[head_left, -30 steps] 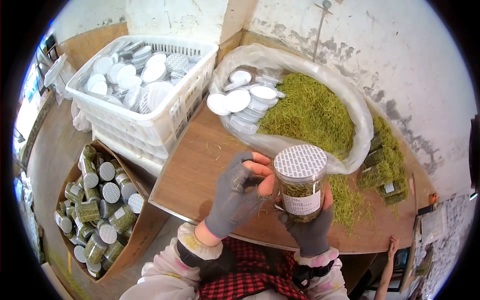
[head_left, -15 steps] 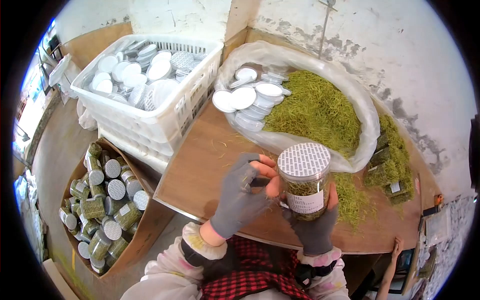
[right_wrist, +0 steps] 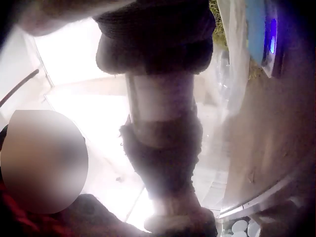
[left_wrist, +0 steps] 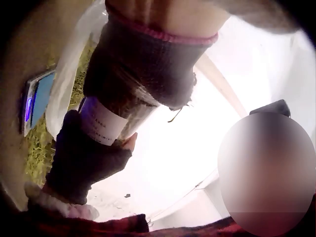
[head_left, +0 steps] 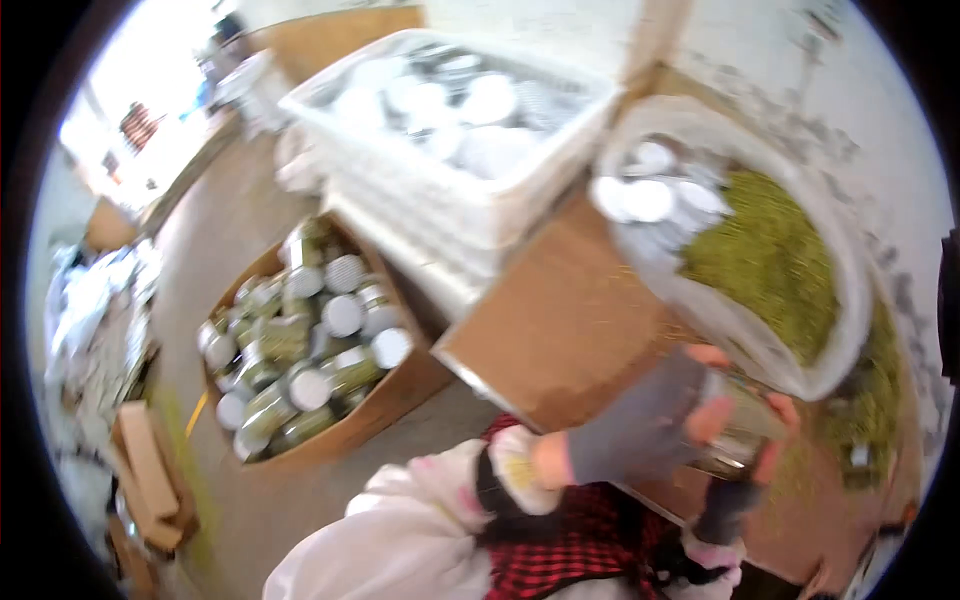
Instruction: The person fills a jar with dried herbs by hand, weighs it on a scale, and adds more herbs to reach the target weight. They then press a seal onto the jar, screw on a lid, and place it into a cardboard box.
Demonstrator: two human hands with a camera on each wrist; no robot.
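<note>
Both hands, in grey fingerless gloves, hold one clear jar [head_left: 745,425] of green dried moss over the table's front part. The left hand [head_left: 640,415] wraps the lid end, and its fingers hide the lid. From below and the far side, the right hand [head_left: 728,505] grips the jar's body. A white printed label [left_wrist: 102,122] shows on the jar between the hands in the left wrist view. In the right wrist view the jar [right_wrist: 160,96] spans the gap from one glove to the other. The head view is blurred.
A cardboard box [head_left: 415,375] full of filled jars stands on the floor at left. Behind it a white crate [head_left: 450,205] holds many lids. On the brown table [head_left: 560,310] lies a plastic bag [head_left: 855,300] with green moss [head_left: 765,265] and several lids [head_left: 650,200].
The head view has swung left, so the box and crate sit further right. The left hand has moved from beside the jar onto its lid end, and the jar has tilted from upright.
</note>
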